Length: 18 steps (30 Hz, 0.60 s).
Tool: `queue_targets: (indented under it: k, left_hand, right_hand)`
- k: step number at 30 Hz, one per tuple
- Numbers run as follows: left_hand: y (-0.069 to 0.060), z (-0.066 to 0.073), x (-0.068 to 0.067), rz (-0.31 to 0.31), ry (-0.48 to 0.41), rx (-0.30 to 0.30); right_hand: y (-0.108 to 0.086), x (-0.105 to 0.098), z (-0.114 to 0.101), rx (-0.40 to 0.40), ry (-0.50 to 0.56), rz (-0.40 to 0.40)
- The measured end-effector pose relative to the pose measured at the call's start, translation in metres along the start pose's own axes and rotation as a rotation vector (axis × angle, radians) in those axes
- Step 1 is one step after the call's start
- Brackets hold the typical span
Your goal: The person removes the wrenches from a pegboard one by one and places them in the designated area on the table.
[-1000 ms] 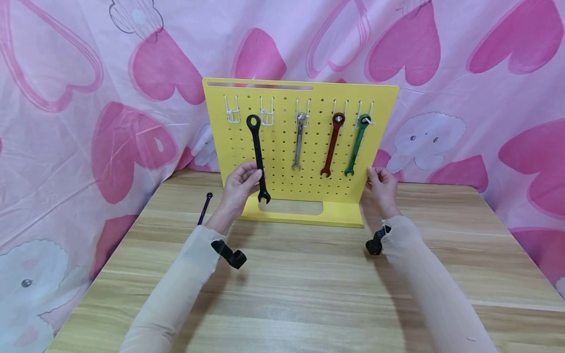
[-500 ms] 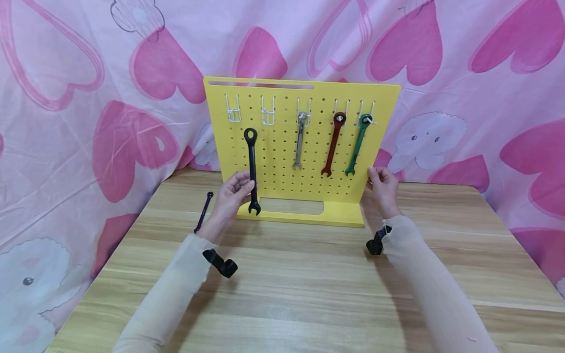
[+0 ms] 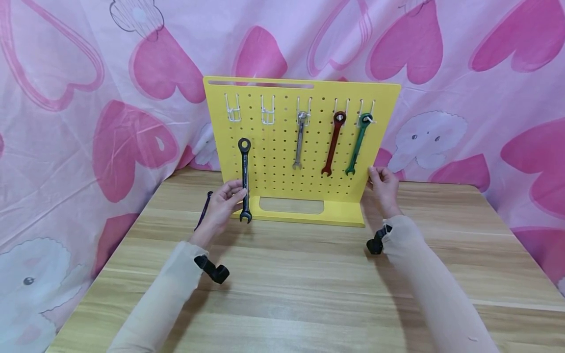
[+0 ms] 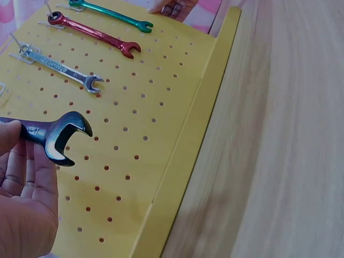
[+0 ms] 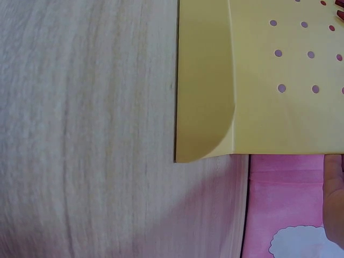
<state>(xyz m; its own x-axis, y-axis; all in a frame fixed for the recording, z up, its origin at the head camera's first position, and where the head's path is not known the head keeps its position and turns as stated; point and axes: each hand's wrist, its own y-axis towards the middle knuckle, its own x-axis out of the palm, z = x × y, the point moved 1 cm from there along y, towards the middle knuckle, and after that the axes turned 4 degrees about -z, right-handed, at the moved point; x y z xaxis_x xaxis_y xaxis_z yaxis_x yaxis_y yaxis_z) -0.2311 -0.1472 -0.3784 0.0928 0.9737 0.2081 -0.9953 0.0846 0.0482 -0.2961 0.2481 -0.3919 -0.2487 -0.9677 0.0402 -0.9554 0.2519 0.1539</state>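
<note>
My left hand (image 3: 222,206) pinches a black combination wrench (image 3: 245,181) near its lower part, the ring end up and the open end down. The wrench is in front of the lower left of a yellow pegboard (image 3: 282,162); in the left wrist view its open jaw end (image 4: 62,137) shows close up. At the board's right edge, my right hand (image 3: 384,190) grips the edge with thumb and fingers; the right wrist view catches only part of that hand (image 5: 334,199). A silver wrench (image 3: 299,142), a red wrench (image 3: 333,144) and a green wrench (image 3: 358,144) hang on white hooks.
Two white hooks (image 3: 232,109) at the board's upper left carry nothing. A thin dark purple wrench (image 3: 204,210) lies on the wooden table (image 3: 291,284), partly behind my left hand. Pink heart-patterned cloth (image 3: 282,49) hangs behind the board.
My left hand has moved down and left with the black wrench, away from the hooks, and now partly covers the purple wrench. My right hand has stayed at the board's edge.
</note>
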Motion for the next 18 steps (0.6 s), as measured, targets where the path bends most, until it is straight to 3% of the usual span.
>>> queue_targets:
  k: [5, 18]
  left_hand:
    - [-0.002, -0.004, -0.008, 0.016, 0.010, -0.039]
    - [-0.009, -0.009, -0.030, 0.019, 0.006, -0.070]
  right_hand:
    - [0.000, -0.001, 0.001, -0.004, -0.010, 0.000]
    - [-0.002, 0.000, 0.000, -0.004, -0.006, -0.004]
